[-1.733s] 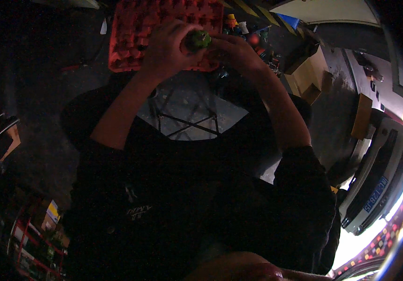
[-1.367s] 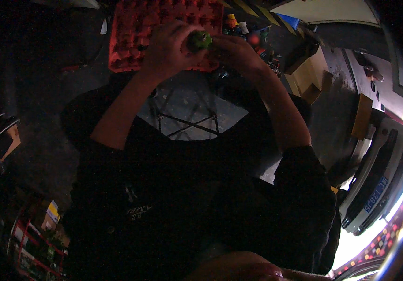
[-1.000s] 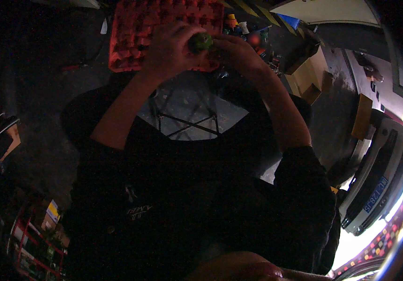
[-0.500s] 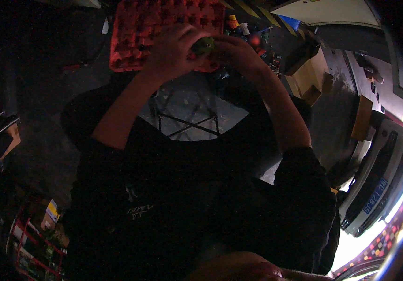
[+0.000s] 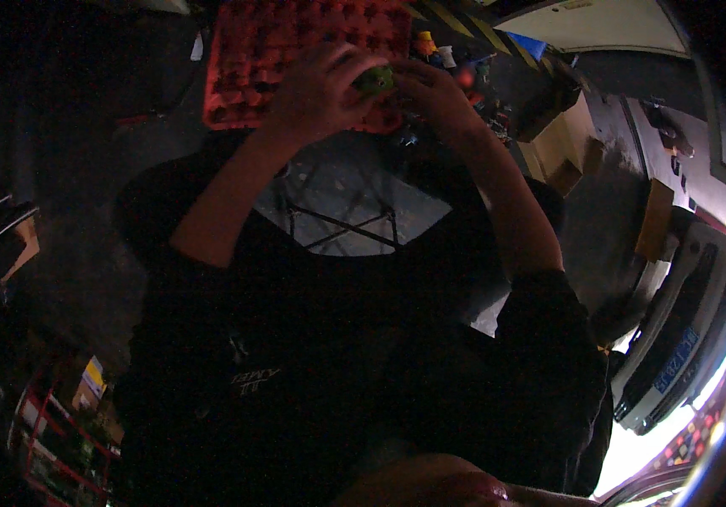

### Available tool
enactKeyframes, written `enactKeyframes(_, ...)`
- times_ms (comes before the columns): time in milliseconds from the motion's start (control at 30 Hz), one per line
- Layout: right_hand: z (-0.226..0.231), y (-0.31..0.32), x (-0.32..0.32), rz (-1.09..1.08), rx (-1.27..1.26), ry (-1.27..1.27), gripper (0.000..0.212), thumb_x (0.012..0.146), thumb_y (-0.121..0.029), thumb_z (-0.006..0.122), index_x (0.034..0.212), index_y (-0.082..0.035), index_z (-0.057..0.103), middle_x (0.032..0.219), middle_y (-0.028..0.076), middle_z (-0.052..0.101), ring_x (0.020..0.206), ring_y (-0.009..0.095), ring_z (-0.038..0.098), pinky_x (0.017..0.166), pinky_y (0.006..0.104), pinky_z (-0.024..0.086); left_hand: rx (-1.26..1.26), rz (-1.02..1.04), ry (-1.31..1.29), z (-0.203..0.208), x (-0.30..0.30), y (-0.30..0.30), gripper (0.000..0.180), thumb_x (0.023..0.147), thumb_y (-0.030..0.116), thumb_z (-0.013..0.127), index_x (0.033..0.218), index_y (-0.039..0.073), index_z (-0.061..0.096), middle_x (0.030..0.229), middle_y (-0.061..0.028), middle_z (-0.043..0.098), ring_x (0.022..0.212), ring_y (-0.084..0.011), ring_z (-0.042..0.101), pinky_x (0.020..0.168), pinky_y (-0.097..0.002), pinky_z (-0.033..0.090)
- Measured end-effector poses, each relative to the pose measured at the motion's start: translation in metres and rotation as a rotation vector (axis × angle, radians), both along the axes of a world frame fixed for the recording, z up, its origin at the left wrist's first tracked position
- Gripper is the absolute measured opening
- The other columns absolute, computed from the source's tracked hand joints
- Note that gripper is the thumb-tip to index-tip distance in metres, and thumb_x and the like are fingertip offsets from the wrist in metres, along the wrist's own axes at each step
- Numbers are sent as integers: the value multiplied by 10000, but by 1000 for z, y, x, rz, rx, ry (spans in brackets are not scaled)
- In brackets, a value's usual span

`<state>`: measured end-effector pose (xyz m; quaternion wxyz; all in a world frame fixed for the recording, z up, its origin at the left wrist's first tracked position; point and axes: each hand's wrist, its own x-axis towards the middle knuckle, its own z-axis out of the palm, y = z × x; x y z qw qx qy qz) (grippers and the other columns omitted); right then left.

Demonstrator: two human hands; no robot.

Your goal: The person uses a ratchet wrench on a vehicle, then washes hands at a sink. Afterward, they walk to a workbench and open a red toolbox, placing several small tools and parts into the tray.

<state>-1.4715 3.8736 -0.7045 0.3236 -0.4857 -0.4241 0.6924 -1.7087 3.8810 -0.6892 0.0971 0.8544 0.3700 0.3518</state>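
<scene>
Both of my hands meet over the near right part of a red tray (image 5: 236, 76) with a grid of pockets. Between them is a small, roundish green object (image 5: 375, 80) with a dark spot on its side; the dim light hides its kind. My left hand (image 5: 319, 95) curls its fingers around the object from the left. From the right, my right hand (image 5: 432, 95) reaches it with bent fingers, and its fingertips are at the object's edge. Some fingertips of both hands are hard to see in the dark.
Small coloured items, among them an orange-yellow piece (image 5: 424, 40), lie to the tray's right. Further right stands an open cardboard box (image 5: 561, 144). A folding frame with crossed dark legs (image 5: 342, 226) is below my hands. A car (image 5: 675, 329) is at the far right.
The whole view has shifted slightly. My hands stay together at the green object, which now shows its surface a little differently, as if turned slightly.
</scene>
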Motion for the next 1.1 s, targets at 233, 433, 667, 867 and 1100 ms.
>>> enactKeyframes(233,12,1,-7,16,46,-152,404,984,-248,658,1317,-29,590,1178,103,682,1032,202,677,912,350,572,-24,-2,-29,0,0,0,492,818,346,780,1263,211,619,1110,-45,617,1042,-279,619,880,-423,516)
enactKeyframes(433,6,1,-2,7,139,-191,403,988,-255,656,1312,-24,597,1170,110,688,998,205,687,877,346,578,-66,-29,-50,1,2,2,508,806,336,785,1266,206,612,1129,-60,611,1058,-286,618,878,-428,520)
enactKeyframes(667,-4,10,10,45,244,-267,417,995,-242,644,1335,-10,574,1214,140,674,1056,211,669,882,353,574,-205,-40,-93,6,-4,3,450,906,332,698,1314,167,601,1276,-127,595,1182,-355,579,1017,-465,480)
enactKeyframes(867,10,10,3,20,239,-280,404,996,-192,634,1350,-11,563,1262,133,656,1118,223,647,938,352,548,-251,-4,-214,-3,-9,11,380,943,251,614,1278,75,583,1201,-148,620,1136,-360,596,971,-457,492)
enactKeyframes(1100,-10,14,13,18,329,-226,362,1003,-181,622,1327,-24,582,1254,124,664,1143,207,637,960,355,528,-427,-20,-261,-8,-5,8,463,985,362,594,1309,32,557,1259,-193,616,1192,-372,575,1013,-453,461)
